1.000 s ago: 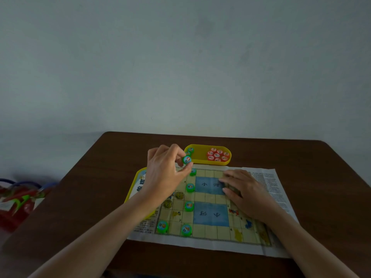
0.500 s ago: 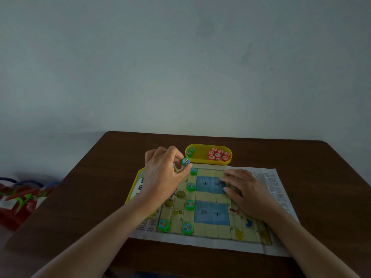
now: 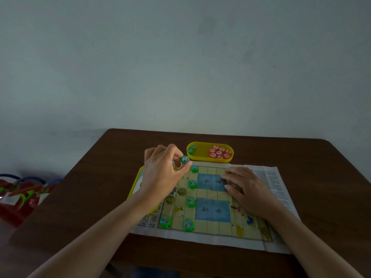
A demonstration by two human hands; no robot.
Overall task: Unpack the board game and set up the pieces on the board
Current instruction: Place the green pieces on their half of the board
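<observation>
A paper game board [image 3: 212, 203] with two blue squares lies flat on the brown table [image 3: 96, 193]. My left hand [image 3: 163, 173] hovers over the board's far left corner and pinches a green round piece [image 3: 185, 159] between thumb and fingers. Several green pieces stand on the board's left columns, such as one green piece on the board [image 3: 192, 184]. My right hand [image 3: 249, 189] lies flat on the board's right half, fingers spread, holding nothing. A yellow oval tray [image 3: 200, 156] behind the board holds several red pieces [image 3: 219, 152] and two green ones [image 3: 191, 149].
A yellow lid edge [image 3: 134, 185] shows under the board's left side, mostly hidden by my left arm. Red and green packaged items [image 3: 22, 195] lie on the floor to the left. A grey wall stands behind the table.
My left hand, still holding the green piece, has shifted slightly toward me and down over the board's far left corner. My right hand has stayed pressed on the board.
</observation>
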